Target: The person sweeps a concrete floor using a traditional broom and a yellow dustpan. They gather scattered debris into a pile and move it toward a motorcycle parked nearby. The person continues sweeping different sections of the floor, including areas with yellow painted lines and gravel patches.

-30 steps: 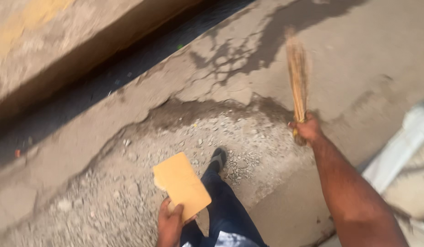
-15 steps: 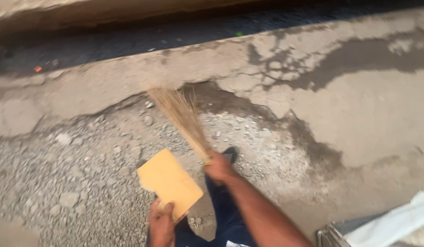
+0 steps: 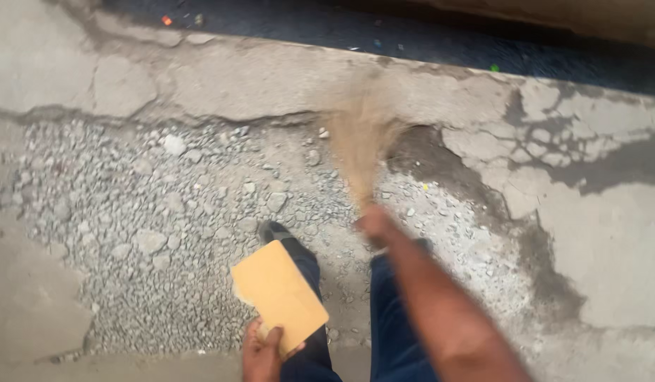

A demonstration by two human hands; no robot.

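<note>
The right hand (image 3: pixel 373 225), fingers clamped on a blurred straw broom (image 3: pixel 359 138), sweeps gravel (image 3: pixel 165 212); the left hand (image 3: pixel 262 348) pinches a cardboard sheet (image 3: pixel 278 293) that loose stones could easily miss.

Card (image 3: pixel 279 296) left of broom (image 3: pixel 361 145), gravel (image 3: pixel 143 233) beneath, curb (image 3: pixel 271 78) beyond

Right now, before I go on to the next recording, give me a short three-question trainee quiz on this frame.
1. True or false: the left hand holds a flat tan card.
2. What does the right hand grip? A) a hammer B) a straw hand broom C) a bucket
3. Fill in: the broom's bristles are over loose ____ beside cracked concrete.

Key: 1 true; 2 B; 3 gravel.
</note>
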